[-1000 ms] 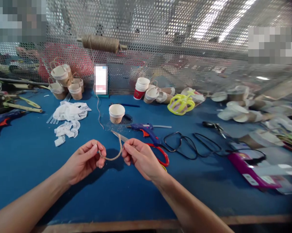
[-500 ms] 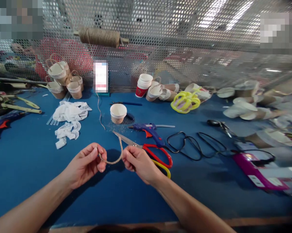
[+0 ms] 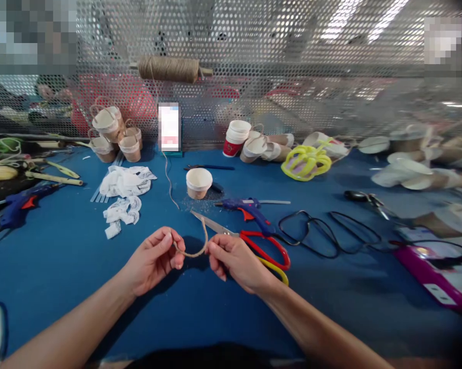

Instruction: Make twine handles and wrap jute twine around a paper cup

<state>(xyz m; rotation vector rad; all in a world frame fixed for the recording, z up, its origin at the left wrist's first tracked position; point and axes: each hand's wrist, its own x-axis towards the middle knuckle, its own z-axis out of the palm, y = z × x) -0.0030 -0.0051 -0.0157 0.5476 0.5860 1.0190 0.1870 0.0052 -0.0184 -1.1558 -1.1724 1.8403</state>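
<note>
A short piece of brown twine [image 3: 194,255] curves between my two hands above the blue table. My left hand [image 3: 156,259] pinches one end between thumb and fingertips. My right hand [image 3: 234,259] pinches the twine farther along, with its free end pointing up and its lower fingers loosely curled. Just behind my right hand lie large scissors [image 3: 264,246] with one red and one yellow handle, their blades partly open or closed, I cannot tell. Beyond the twine stands a small paper cup [image 3: 199,183] with a white rim and brown wrapping.
A blue glue gun [image 3: 250,207] with its black cable lies behind the scissors. White lace [image 3: 125,182] is heaped to the left. Handled cups [image 3: 106,125], a phone [image 3: 169,127] and a twine spool [image 3: 168,69] are at the back. A magenta power strip [image 3: 426,277] lies right.
The view has turned slightly left, so everything appears farther right. My right hand's lower fingers have loosened a little. The twine stays between both hands.
</note>
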